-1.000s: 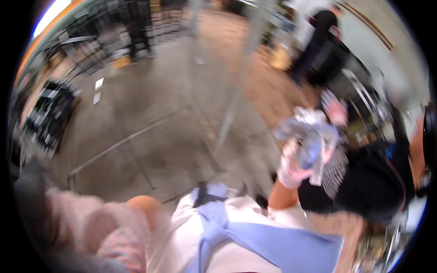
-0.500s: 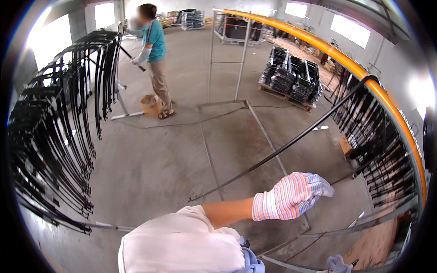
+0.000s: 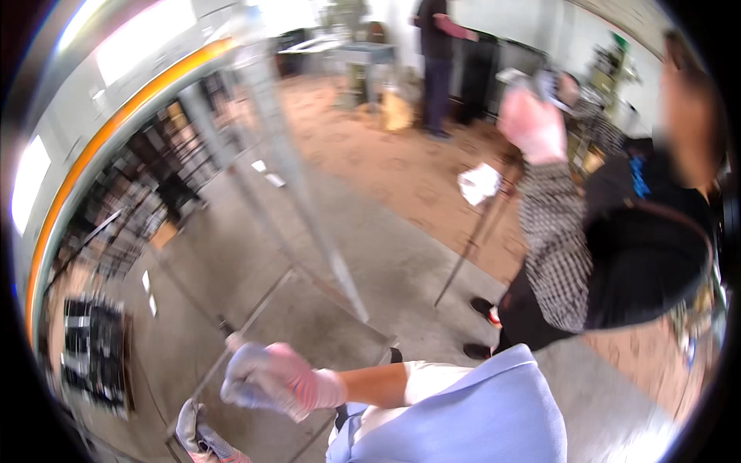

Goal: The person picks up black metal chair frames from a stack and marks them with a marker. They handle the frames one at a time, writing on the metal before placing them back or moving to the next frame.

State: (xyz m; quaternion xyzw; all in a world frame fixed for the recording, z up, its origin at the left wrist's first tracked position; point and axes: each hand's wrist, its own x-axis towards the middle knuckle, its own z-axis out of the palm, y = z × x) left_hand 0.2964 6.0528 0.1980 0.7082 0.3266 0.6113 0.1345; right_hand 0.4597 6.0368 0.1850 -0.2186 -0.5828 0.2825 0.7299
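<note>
My right hand (image 3: 279,380), in a striped pale glove, reaches left across the lower middle with its fingers curled closed. From its front sticks a slim pen-like tool (image 3: 225,327) with a dark tip, blurred by motion. Below and left of it, at the bottom edge, is my left hand (image 3: 194,429), gloved too. Its thumb and fingers are bent with a dark gap between them, and nothing shows in them. A thin metal bar (image 3: 266,302) of a floor frame runs past both hands. My blue apron (image 3: 463,413) covers the lower middle.
A co-worker (image 3: 648,239) in black with checked sleeves stands close on the right, one pink-gloved hand raised. An orange rail (image 3: 93,166) with dark rods curves along the left, above a pallet stack (image 3: 94,347). A grey upright (image 3: 301,193) rises ahead. Another person (image 3: 436,65) stands behind.
My view has swung right, so the rail is now on the left and the co-worker is in sight. My right hand with the tool has come up; my left hand is now lower left.
</note>
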